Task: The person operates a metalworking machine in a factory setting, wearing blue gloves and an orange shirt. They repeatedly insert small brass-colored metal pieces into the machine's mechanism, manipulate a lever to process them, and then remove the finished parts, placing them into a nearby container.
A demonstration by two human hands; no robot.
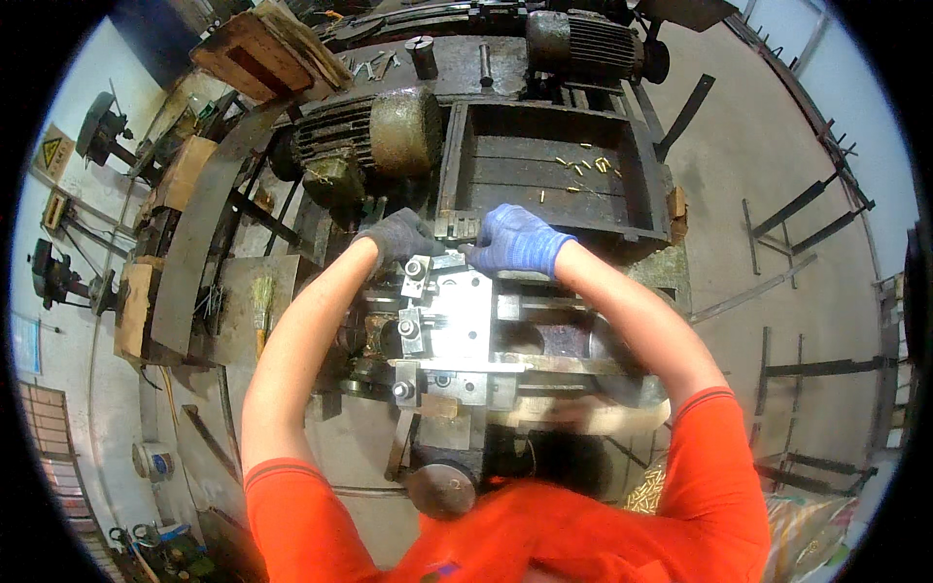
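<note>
Both my hands wear gloves and meet at the far end of a machine fixture with a bright flat metal plate (463, 316). My left hand (400, 236), in a dark grey glove, is closed beside the top clamp block (416, 276). My right hand (517, 239), in a blue glove, is closed too, its thumb side by the plate's far edge. Between them is a small metal block (457, 226). What the fingers hold is hidden. Two more bolted clamp blocks, a middle one (409, 330) and a near one (405, 384), line the plate's left side.
Beyond my right hand is a metal tray (486, 185) with several small brass pieces (601, 164). A greasy electric motor (374, 134) stands beyond my left hand, another motor (588, 49) farther back. A brush (261, 306) lies left of my forearm; a round knob (441, 489) is near my body.
</note>
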